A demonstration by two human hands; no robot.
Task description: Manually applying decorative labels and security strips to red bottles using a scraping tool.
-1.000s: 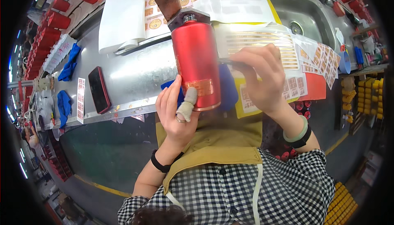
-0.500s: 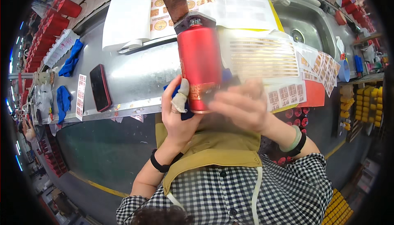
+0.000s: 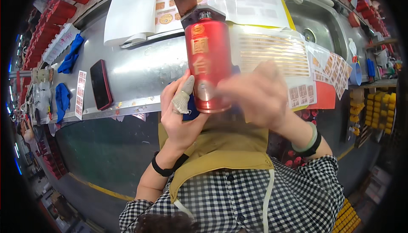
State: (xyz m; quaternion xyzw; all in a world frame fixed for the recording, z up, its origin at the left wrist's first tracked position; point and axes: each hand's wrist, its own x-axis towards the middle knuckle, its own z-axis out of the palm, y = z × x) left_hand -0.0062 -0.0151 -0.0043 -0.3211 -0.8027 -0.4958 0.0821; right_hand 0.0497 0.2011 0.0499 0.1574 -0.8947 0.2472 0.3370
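Observation:
A red bottle [image 3: 219, 59] with raised gold lettering lies with its neck away from me, its cap end against a metal bracket [image 3: 185, 19] on a brown arm. Its base is toward my apron. My left hand [image 3: 180, 122] is closed around the bottle's lower left side, with a pale fabric cover [image 3: 182, 101] on one finger. Part of a blue cloth [image 3: 192, 113] shows between that hand and the bottle. My right hand [image 3: 263, 93] is at the lower right side of the bottle, smeared by motion; its fingers and anything in them cannot be made out.
Sheets of gold stickers [image 3: 274, 56] lie right of the bottle, beside a metal sink [image 3: 325, 25]. More sticker sheets and white paper [image 3: 131, 12] lie behind. A phone [image 3: 100, 84], a sticker strip [image 3: 80, 95] and blue cloths [image 3: 63, 101] are on the left of the metal bench.
The bottle has turned, so its gold lettering now faces up; the gold band near its base is no longer seen. My right hand has shifted slightly right and is still blurred.

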